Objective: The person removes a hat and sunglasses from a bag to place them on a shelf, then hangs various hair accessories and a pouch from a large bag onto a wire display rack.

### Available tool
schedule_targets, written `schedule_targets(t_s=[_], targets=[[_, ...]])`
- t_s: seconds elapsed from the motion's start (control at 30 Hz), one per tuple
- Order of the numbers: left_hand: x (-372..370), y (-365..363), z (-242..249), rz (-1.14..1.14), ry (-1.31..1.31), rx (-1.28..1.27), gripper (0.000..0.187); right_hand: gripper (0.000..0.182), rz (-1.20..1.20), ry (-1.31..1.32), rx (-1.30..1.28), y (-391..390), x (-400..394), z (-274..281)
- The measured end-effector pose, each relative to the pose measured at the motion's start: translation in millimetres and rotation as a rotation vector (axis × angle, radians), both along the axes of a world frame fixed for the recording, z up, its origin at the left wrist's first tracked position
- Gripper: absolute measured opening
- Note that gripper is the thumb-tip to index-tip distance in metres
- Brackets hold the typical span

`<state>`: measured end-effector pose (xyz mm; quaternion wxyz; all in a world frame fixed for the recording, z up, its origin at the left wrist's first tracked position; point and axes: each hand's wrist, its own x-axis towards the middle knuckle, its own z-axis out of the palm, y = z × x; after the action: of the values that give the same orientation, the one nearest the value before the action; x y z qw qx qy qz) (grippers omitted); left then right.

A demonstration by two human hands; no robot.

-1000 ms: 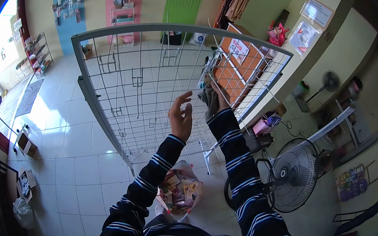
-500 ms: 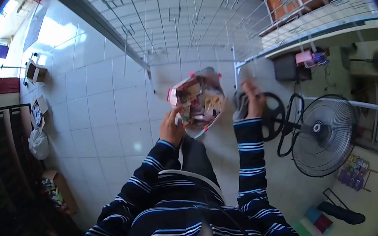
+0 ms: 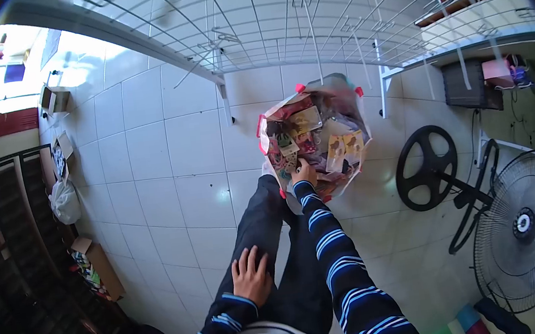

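A wide open bag (image 3: 266,142) with red knots around its rim stands on the floor below the wire rack. Inside lie many small carded packets, among them a yellowish card (image 3: 337,153) and a spotted card (image 3: 291,163). My right hand (image 3: 304,172) reaches into the bag's near side, with its fingers closed by the spotted card. What they hold, if anything, is partly hidden. My left hand (image 3: 251,275) rests flat on my left thigh, fingers spread, with nothing in it.
The white wire rack (image 3: 252,33) with long hooks spans the top. At right are a round black base (image 3: 427,167) and a standing fan (image 3: 523,223). Boxes (image 3: 97,269) and a white plastic bag (image 3: 64,202) line the left side by a dark metal grille (image 3: 9,242).
My left hand has left the bag's edge and come down onto my thigh. My right hand, earlier beside the bag with something grey, is now inside it. The view has shifted.
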<state>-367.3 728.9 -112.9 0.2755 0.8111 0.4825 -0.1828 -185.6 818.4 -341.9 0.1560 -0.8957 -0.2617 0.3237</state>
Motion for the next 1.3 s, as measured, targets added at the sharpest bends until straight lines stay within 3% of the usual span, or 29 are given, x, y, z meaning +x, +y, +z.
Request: schedule_targets(t_s=[0.1, 0.23, 0.33, 0.47, 0.63, 0.7, 0.77, 0.8, 0.83, 0.9, 0.97, 1.03, 1.1, 1.13, 1.17, 1.2, 1.23, 1.3], targets=[[0.6, -9.1, -0.8, -0.009, 0.043, -0.015, 0.046, 0.021, -0.084, -0.032, -0.082, -0.2, -9.7, -26.2], [0.9, -16.6, 1.5, -0.008, 0.038, -0.022, 0.047, 0.021, 0.028, -0.186, 0.114, -15.4, -7.3, -36.6], [-0.1, -17.7, 3.4, -0.049, 0.047, -0.027, 0.043, 0.02, -0.139, 0.056, 0.123, -10.5, -10.9, -30.8], [4.0, -19.6, 3.7, -0.068, 0.045, -0.046, 0.043, 0.026, -0.235, 0.071, 0.204, -8.2, -18.3, -38.4], [5.7, -15.2, 8.0, -0.008, 0.007, -0.065, 0.045, 0.031, -0.19, 0.18, 0.178, -25.3, 2.0, -22.5], [2.2, -7.1, 7.2, 0.198, -0.144, -0.138, 0.05, 0.033, -0.096, 0.191, 0.465, -40.9, 18.1, 4.2], [4.9, 13.1, -7.2, 0.407, -0.469, -0.056, 0.051, 0.027, -0.069, 0.563, 0.545, -49.5, 38.7, 76.5], [22.1, 35.4, 4.7, 0.398, -0.557, -0.01, 0.053, 0.025, -0.007, 0.506, 0.487, -55.9, 47.2, 113.2], [43.1, 64.2, 21.3, 0.392, -0.645, 0.043, 0.055, 0.022, 0.054, 0.721, 0.445, -52.4, 59.6, 175.5], [89.1, 108.2, 78.5, 0.33, -0.924, -0.127, 0.053, 0.021, 0.11, 0.981, 0.506, -49.7, 72.5, 263.3], [118.1, 116.4, 98.8, 0.467, -1.155, -0.903, 0.046, 0.021, 0.072, 0.871, 0.641, -46.4, 69.1, 324.0], [140.5, 118.5, 135.9, 0.369, -1.152, -0.792, 0.035, 0.021, 0.053, 0.741, 0.799, -39.1, 69.0, 377.5], [155.4, 121.0, 153.9, 0.726, -1.493, -0.486, 0.029, 0.024, -0.111, 0.301, 0.998, -29.7, 58.0, 418.4], [161.5, 123.9, 178.1, 0.793, -1.658, -0.496, 0.018, 0.023, -0.025, 0.123, 1.004, -30.7, 61.2, 416.2], [165.8, 125.3, 196.0, 0.834, -1.663, -0.46, 0.019, 0.026, -0.087, 0.153, 1.006, -29.7, 54.2, 433.4], [170.7, 125.0, 218.1, 0.799, -1.651, -0.425, 0.019, 0.027, -0.103, 0.098, 1.021, -27.4, 54.0, 444.5], [174.9, 123.0, 235.0, 0.772, -1.656, -0.396, 0.019, 0.027, -0.163, 0.236, 1.14, -26.5, 53.1, 462.5], [187.2, 133.1, 231.1, 0.597, -1.749, -0.268, 0.02, 0.027, -0.035, -0.072, 1.125, -18.9, 61.2, 464.5]])
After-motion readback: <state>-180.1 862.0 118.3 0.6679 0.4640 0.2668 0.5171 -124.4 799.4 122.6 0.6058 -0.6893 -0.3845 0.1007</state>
